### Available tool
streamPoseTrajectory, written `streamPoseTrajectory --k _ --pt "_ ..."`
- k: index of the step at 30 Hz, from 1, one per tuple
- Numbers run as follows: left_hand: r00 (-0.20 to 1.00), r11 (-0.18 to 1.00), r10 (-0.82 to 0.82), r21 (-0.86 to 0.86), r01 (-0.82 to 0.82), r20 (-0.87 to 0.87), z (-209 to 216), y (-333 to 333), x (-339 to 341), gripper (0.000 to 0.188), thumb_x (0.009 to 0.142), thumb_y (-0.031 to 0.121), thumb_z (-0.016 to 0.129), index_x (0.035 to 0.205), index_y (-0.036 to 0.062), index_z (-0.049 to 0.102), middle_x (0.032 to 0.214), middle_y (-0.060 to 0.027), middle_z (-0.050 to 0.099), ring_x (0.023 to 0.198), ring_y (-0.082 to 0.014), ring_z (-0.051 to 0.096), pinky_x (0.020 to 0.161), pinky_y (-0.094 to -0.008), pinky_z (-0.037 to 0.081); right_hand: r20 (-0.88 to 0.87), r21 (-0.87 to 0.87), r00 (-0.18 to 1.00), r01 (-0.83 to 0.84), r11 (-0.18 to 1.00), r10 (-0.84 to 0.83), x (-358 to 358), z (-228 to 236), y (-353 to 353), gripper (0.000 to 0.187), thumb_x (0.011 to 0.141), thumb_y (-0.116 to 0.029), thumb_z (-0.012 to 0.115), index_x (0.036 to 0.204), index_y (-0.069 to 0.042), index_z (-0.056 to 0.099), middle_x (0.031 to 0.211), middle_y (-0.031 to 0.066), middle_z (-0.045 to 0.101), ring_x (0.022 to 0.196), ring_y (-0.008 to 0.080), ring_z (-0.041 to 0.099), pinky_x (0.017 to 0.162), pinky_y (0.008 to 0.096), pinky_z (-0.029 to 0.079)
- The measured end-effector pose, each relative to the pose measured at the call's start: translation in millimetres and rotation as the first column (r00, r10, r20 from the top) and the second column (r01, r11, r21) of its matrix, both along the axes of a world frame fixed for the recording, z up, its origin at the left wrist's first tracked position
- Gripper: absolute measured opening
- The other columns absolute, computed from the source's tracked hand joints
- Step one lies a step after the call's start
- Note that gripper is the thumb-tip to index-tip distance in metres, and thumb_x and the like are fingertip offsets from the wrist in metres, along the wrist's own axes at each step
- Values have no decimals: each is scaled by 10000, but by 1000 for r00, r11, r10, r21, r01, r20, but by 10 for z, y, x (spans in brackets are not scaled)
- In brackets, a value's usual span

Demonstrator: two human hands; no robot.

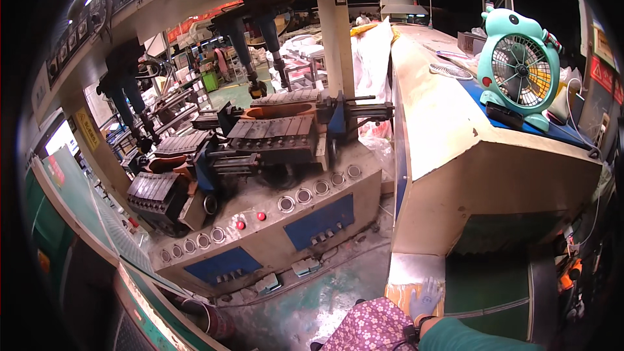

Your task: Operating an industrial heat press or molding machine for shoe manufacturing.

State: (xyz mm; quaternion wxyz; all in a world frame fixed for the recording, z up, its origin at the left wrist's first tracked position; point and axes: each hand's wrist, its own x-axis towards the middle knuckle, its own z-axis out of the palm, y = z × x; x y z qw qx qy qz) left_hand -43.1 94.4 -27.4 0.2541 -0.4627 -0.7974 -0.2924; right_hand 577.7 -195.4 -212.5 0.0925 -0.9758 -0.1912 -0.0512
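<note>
Hand [426, 299] on worn ledge [398, 292], green belt [487, 286], stained floor [331, 299], machinery [273, 130]

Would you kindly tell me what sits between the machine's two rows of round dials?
In the head view, two red buttons sit between the left dials and the right dials.

board [395, 291] | orange-tan, pale-streaked | partly hidden | surface looks level | just left of dark green belt [487, 286]

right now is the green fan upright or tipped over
Upright: the fan stands with its feet on the blue surface, its grille above them.
</note>
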Motion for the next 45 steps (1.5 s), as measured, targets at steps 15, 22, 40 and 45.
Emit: streamPoseTrajectory --k 15,22,40,45 --pt "1000 1000 -6 -3 6 -24 140 -31 176 268 841 281 671 971 67 766 928 -151 755 818 -357 710 734 -463 566 -107 18 994 -25 1000 27 -14 92 70 720 963 -428 517 1543 -15 408 1640 144 345 1546 315 232 1266 556 73" --pt "950 963 197 -230 -140 243 -122 212 70 391 954 273 549 1287 97 655 1453 -108 592 1390 -266 502 1151 -440 366 -5 -37 1000 22 999 -22 -13 91 -15 633 1027 -380 463 1555 -39 394 1628 141 375 1524 320 292 1271 508 128" --pt "965 981 176 -121 -155 195 -212 91 -28 347 904 225 599 1210 85 681 1365 -117 635 1316 -296 542 1125 -445 386 -49 -140 999 7 990 -14 -76 282 169 615 1051 -381 429 1568 -53 375 1638 128 367 1530 298 297 1264 505 172" --pt "965 978 184 -137 -160 187 -195 101 -5 347 915 229 581 1217 88 681 1370 -113 633 1321 -283 540 1124 -441 386 -39 -142 999 10 990 -16 -59 288 96 613 1053 -380 427 1569 -55 374 1639 126 366 1530 296 297 1263 505 176"
